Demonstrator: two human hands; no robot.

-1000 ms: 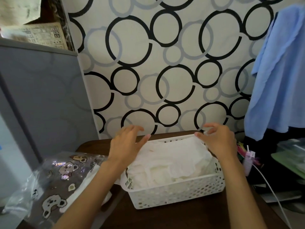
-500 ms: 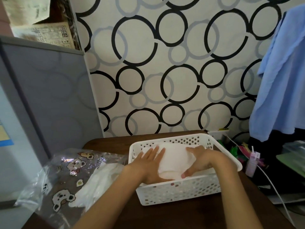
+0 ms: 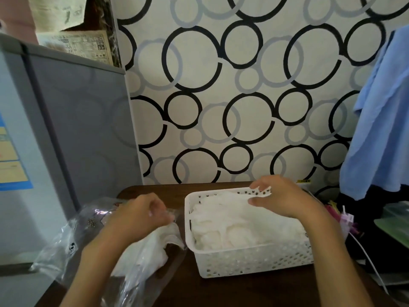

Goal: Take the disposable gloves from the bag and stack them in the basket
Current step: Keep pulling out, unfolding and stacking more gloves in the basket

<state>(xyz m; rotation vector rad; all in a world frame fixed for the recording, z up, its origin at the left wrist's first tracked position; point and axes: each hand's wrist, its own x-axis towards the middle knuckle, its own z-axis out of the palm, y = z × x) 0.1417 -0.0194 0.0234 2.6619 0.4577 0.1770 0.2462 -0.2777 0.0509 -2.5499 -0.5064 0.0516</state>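
A white perforated basket [image 3: 250,261] stands on the dark wooden table and holds a pile of thin whitish disposable gloves [image 3: 239,222]. My right hand [image 3: 281,197] hovers over the basket's far rim, thumb and fingers pinching the edge of the top glove. To the left lies a clear plastic bag [image 3: 73,238] printed with bears. My left hand [image 3: 141,214] is at the bag's mouth, fingers curled round a bunch of gloves [image 3: 150,249] spilling out of it.
A grey cabinet [image 3: 73,129] stands at the left, close to the bag. Blue cloth [image 3: 382,120] hangs at the right above clutter and a white cable [image 3: 367,260]. The ringed wall rises right behind the table [image 3: 243,291].
Both hands were pressing a glove flat in the basket. Now my left hand has gone left to the bag and grips gloves, while my right hand has lifted to the basket's far rim.
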